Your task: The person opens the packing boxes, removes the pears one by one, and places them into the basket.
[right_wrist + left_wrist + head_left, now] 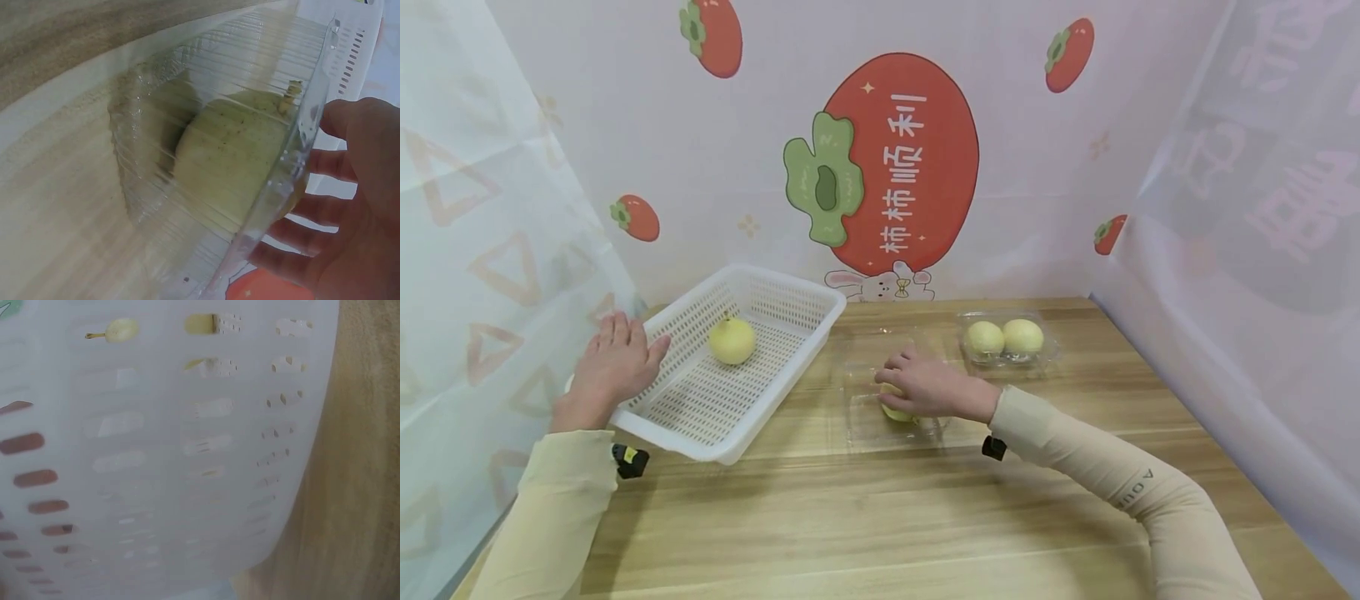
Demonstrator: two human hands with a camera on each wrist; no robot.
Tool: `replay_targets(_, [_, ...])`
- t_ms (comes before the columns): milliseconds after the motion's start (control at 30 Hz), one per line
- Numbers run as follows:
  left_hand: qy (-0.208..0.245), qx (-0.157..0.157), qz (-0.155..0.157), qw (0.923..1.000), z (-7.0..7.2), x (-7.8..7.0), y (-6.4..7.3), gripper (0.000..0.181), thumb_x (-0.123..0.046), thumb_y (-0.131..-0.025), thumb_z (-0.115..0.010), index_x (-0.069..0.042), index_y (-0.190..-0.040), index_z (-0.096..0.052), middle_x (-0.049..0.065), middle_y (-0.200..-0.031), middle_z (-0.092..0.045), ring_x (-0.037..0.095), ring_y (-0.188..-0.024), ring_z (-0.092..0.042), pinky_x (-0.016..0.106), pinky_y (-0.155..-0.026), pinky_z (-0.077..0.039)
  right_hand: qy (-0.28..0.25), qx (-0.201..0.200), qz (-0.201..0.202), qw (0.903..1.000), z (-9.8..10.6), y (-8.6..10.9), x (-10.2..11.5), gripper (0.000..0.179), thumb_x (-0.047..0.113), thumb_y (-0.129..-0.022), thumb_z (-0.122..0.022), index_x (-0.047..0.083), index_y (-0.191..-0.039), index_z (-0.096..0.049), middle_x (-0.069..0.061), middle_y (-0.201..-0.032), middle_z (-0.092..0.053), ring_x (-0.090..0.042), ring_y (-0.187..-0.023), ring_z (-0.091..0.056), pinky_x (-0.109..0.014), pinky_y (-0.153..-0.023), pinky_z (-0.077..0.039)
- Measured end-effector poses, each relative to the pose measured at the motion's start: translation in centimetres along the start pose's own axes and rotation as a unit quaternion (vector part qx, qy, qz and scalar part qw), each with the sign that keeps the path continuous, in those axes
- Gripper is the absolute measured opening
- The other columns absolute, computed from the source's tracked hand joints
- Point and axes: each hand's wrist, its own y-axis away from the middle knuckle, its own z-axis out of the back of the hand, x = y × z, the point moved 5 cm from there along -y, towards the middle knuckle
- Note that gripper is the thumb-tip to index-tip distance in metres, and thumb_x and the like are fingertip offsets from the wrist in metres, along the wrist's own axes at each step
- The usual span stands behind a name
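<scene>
My right hand (925, 386) grips a yellow pear (896, 405) from above, inside an open clear plastic clamshell box (865, 429). In the right wrist view the pear (231, 153) sits behind the box's ribbed wall (169, 94), my fingers (300, 234) reaching over the rim to its upper side. At the left, my left hand (610, 367) lies over the near-left rim of a white perforated basket (790, 379), fingers straight. One pear (732, 341) is in that basket, stem up. Only the basket's slotted side (162, 444) and some table show in the left wrist view.
Back right stands a second clear box (1051, 348) holding two pears (1022, 337). All of this is on a wood-grain table (820, 517). A printed curtain (737, 167) hangs behind, and white cloth walls (1232, 250) close both sides.
</scene>
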Motion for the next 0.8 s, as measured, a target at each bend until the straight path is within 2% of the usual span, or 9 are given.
replay_targets(133, [0.002, -0.005, -0.001, 1.0000, 0.1, 0.0, 0.0, 0.090, -0.056, -0.103, -0.012, 0.022, -0.146, 0.002, 0.044, -0.150, 0.014, 0.057, -0.142, 0.014, 0.070, -0.114, -0.002, 0.011, -0.016, 0.003, 0.9998, -0.1, 0.1, 0.0, 0.030, 0.036, -0.098, -0.058, 0.013, -0.115, -0.069, -0.005, -0.113, -0.069, -0.023, -0.104, -0.059, -0.039, -0.084, -0.054])
replay_targets(333, [0.005, -0.008, -0.001, 1.0000, 0.3, 0.0, -0.1, 0.090, -0.057, -0.102, -0.011, 0.021, -0.146, 0.003, 0.044, -0.150, 0.015, 0.057, -0.142, 0.014, 0.070, -0.114, -0.002, 0.017, -0.009, -0.009, 0.9998, -0.4, 0.0, 0.0, 0.032, 0.036, -0.096, -0.060, 0.013, -0.117, -0.069, -0.006, -0.114, -0.068, -0.024, -0.104, -0.059, -0.039, -0.082, -0.053])
replay_targets(600, [-0.002, -0.012, -0.009, 0.9999, 0.9, -0.5, 0.1, 0.088, -0.054, -0.104, -0.013, 0.022, -0.146, 0.000, 0.046, -0.150, 0.010, 0.059, -0.142, 0.010, 0.070, -0.114, -0.005, 0.045, 0.009, -0.023, 0.9987, -0.8, 0.3, 0.3, 0.041, 0.049, -0.095, -0.057, 0.019, -0.121, -0.066, -0.003, -0.112, -0.065, -0.023, -0.096, -0.057, -0.037, -0.068, -0.053])
replay_targets(700, [-0.009, -0.014, -0.015, 0.9998, 0.8, -0.6, 0.2, 0.087, -0.052, -0.104, -0.015, 0.023, -0.145, -0.002, 0.047, -0.150, 0.007, 0.060, -0.142, 0.007, 0.071, -0.113, -0.007, 0.041, 0.041, -0.026, 0.9980, -1.4, 0.4, 0.6, 0.046, 0.054, -0.095, -0.054, 0.021, -0.125, -0.064, -0.003, -0.114, -0.064, -0.024, -0.101, -0.057, -0.038, -0.073, -0.053])
replay_targets(800, [-0.009, -0.013, -0.017, 0.9997, 0.5, -0.5, 0.3, 0.087, -0.052, -0.104, -0.017, 0.024, -0.145, -0.003, 0.048, -0.149, 0.006, 0.060, -0.142, 0.006, 0.071, -0.113, -0.007, 0.024, 0.071, -0.035, 0.9965, -2.0, 0.5, 0.7, 0.049, 0.057, -0.095, -0.052, 0.022, -0.127, -0.063, -0.003, -0.120, -0.062, -0.025, -0.111, -0.057, -0.041, -0.083, -0.053])
